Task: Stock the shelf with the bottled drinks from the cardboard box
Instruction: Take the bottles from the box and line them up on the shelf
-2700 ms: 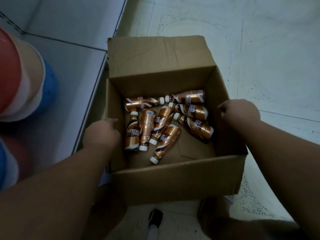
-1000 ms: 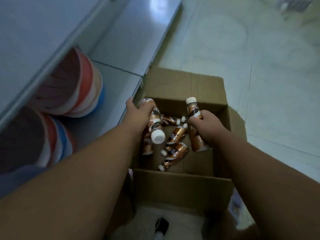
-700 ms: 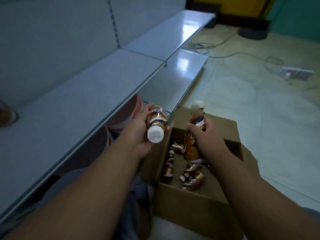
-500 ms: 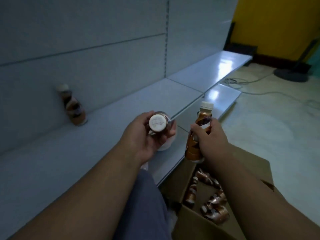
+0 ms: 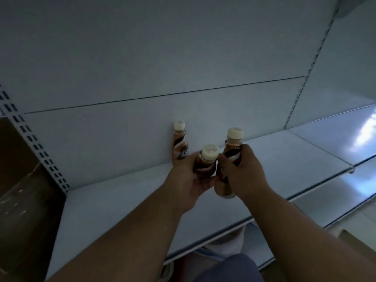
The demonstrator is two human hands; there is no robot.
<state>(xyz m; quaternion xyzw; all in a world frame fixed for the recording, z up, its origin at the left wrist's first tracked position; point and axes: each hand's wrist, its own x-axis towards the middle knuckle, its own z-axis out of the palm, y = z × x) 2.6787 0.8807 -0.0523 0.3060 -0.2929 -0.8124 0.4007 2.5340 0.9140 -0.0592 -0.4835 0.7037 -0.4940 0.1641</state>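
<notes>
I see both hands out over the pale shelf, each holding one brown drink bottle with a cream cap. My left hand has its fingers curled round the left bottle; only the cap and the shoulder show, the rest of the body is buried in the palm and behind the fingers, so I cannot read any label on it. My right hand grips the right bottle round its middle. That one stands roughly upright, cap on top, its base showing below the hand. I cannot tell whether the base rests on the shelf or is just above it. The two held bottles are just beside each other, and the knuckles of the two hands look to be touching, though the dim light blurs the line between them.

A third bottle stands upright at the back of the shelf against the rear panel, behind the left hand; its lower edge is hidden by that hand, and only part of its lettering is legible.

The cardboard box is almost wholly cut off: only a brown corner shows at the lower right edge. At the far left a dark brown shape sits beyond the slotted upright; I cannot make out what it is. Under the shelf lip something white with blue pokes out, too hidden to identify.
</notes>
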